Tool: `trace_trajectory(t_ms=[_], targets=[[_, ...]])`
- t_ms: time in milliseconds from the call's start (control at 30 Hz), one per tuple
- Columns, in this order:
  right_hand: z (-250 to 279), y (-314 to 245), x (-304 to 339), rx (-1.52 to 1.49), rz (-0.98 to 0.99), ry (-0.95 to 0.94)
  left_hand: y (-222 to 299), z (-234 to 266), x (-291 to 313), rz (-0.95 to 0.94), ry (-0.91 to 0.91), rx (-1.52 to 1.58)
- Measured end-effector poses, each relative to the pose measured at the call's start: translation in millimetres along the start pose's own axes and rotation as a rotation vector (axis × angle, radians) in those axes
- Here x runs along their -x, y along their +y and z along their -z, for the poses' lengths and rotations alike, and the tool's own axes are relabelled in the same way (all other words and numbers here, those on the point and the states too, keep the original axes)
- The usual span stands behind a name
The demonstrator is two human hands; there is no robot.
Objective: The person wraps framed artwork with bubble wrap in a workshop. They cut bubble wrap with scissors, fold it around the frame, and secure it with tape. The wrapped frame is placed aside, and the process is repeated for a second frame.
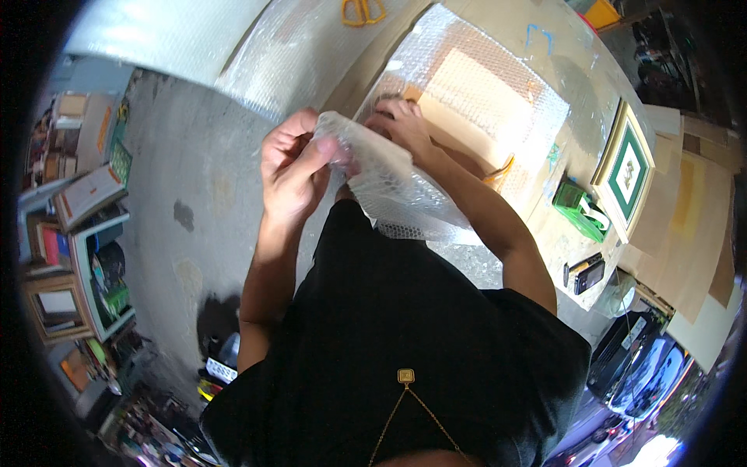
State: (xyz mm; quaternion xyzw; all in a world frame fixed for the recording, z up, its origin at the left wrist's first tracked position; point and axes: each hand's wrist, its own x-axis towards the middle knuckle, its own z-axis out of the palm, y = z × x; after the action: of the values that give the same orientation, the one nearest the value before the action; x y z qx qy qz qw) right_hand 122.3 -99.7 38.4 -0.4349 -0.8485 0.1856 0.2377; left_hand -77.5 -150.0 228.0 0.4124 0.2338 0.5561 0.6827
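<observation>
My left hand [294, 167] is closed, with thumb and fingers pinching the raised edge of a clear sheet of bubble wrap [389, 175]. The sheet hangs in front of my body, at the table's near edge. On the table my right hand [401, 124] has its fingers bent over the bubble wrap at the near left side of a flat brown cardboard piece [475, 97]. Its fingertips are partly hidden. Bubble wrap surrounds the cardboard on the table. Beside my right forearm shows an orange handle [502, 170], its other end hidden.
Yellow-handled scissors [363, 11] lie at the far edge of view, near a wide bubble wrap sheet [292, 54]. At right are a green tape dispenser [577, 210], a framed picture with green mat [629, 177] and a small black device [585, 274]. Frames [56, 307] stand at left.
</observation>
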Motion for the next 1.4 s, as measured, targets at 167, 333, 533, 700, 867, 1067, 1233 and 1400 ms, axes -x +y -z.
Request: trace_trajectory(t_ms=[167, 333, 533, 700, 867, 1067, 1233, 1400], targets=[[66, 56, -54, -0.550, -0.567, -0.322, -13, -14, -86, 0.152, -0.007, 0.053], [77, 175, -99, 0.259, -0.281, 0.339, -40, -17, -192, 0.359, 0.017, -0.202], [63, 201, -91, -0.022, -0.338, 0.422, -129, 13, -317, 0.731, 0.196, -0.377], [64, 196, -95, -0.945, -0.610, 0.629, -210, 49, -355, 0.923, 0.204, -0.634], [74, 190, -107, -0.040, -0.396, 0.502, -249, 65, -360, 0.779, 0.197, -0.771], [71, 195, -108, -0.010, -0.352, 0.542, -230, 54, -349, 0.715, 0.186, -0.908], [76, 206, -103, -0.231, -0.384, 0.568, -230, 61, -338, 0.569, 0.073, -0.927], [70, 204, -100, -0.163, -0.378, 0.617, -255, 87, -322, 0.137, -0.029, -1.085]])
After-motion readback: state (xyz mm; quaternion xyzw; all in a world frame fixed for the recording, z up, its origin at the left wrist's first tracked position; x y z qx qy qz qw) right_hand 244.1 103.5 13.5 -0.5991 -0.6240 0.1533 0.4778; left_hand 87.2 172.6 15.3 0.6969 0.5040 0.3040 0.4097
